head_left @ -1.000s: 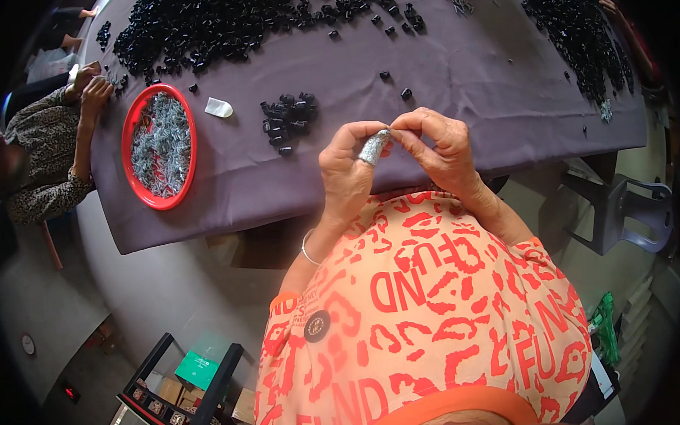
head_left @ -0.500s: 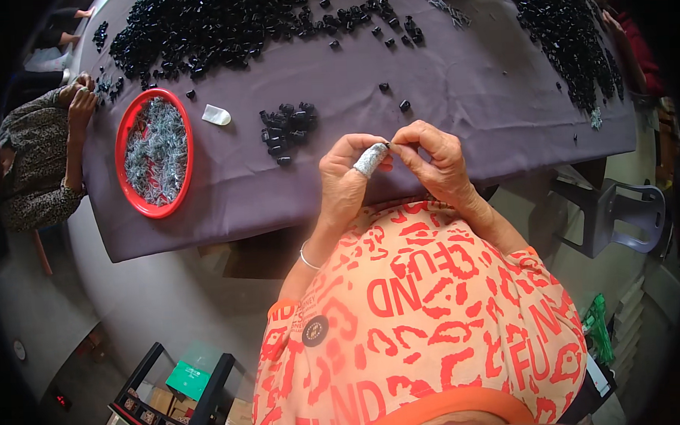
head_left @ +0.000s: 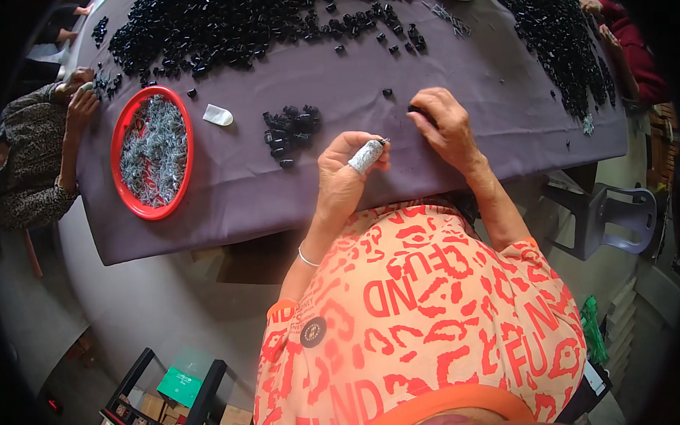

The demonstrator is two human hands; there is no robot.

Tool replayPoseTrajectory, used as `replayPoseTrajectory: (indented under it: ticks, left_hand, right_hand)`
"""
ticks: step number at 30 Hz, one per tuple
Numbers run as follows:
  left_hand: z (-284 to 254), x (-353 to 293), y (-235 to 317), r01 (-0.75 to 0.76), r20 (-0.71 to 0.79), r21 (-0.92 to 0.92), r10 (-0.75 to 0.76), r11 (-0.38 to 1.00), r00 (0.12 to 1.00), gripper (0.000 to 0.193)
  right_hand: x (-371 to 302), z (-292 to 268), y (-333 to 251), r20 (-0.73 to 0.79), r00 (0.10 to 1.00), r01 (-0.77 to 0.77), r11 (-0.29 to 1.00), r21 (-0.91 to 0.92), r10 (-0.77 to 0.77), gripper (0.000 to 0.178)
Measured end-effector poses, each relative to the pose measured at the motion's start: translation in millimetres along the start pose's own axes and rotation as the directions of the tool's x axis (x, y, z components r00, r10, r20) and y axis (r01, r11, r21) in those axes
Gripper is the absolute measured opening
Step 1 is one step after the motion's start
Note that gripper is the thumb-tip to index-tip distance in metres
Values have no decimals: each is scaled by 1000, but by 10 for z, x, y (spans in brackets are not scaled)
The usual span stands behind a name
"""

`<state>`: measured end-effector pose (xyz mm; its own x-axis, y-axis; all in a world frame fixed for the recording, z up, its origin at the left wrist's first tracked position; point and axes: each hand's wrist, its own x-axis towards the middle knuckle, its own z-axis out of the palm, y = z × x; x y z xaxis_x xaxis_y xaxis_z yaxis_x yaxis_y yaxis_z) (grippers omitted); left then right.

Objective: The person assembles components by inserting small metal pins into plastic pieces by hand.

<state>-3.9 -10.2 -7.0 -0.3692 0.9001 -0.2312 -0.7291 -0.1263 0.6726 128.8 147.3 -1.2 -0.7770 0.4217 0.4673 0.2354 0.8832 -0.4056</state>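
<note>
My left hand (head_left: 344, 167) is raised over the table's near edge, its thumb wrapped in a silvery cover (head_left: 365, 158). Thumb and forefinger pinch a small metal piece (head_left: 385, 141), too small to make out in full. To the right and a little farther off, my right hand (head_left: 445, 123) closes its fingertips on a small black plastic piece (head_left: 412, 109). A loose black piece (head_left: 387, 92) lies just beyond that hand. Left of my left hand sits a small cluster of black pieces (head_left: 292, 129).
A red oval basket (head_left: 117, 175) of thin grey metal pieces (head_left: 154, 148) stands at the left, near a white finger-shaped cover (head_left: 217, 115). Large heaps of black pieces (head_left: 191, 30) cover the far side. Co-workers' hands (head_left: 81, 101) show at the sides. A grey plastic chair (head_left: 606, 218) stands right.
My right hand has moved away from my left, up and to the right, and now holds the black piece. The black piece that lay beyond my hands is gone from its spot.
</note>
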Motion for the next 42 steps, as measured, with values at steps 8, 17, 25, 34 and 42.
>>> replayPoseTrajectory:
  ticks: [8, 17, 25, 34, 42]
  left_hand:
    - [-3, -14, -6, -12, -12, 61, 13, 998, 1000, 11]
    - [9, -23, -16, -31, -22, 104, 34, 994, 999, 12]
    - [16, -26, -28, -51, -15, 100, 52, 994, 999, 12]
    - [25, -58, -59, -65, -27, 211, 72, 975, 997, 13]
    - [113, -143, 5, -76, -18, 316, 86, 946, 996, 13]
  right_hand:
    - [-71, -156, -324, 341, 814, -479, 213, 852, 470, 15]
    - [-121, -170, -393, 388, 801, -492, 133, 860, 455, 18]
    - [-83, -176, -317, 12, 987, -157, 926, 342, 163, 22]
    - [-100, -259, -468, 366, 831, -537, 436, 722, 418, 15]
    - [-136, -261, -492, 332, 858, -488, 419, 766, 392, 16]
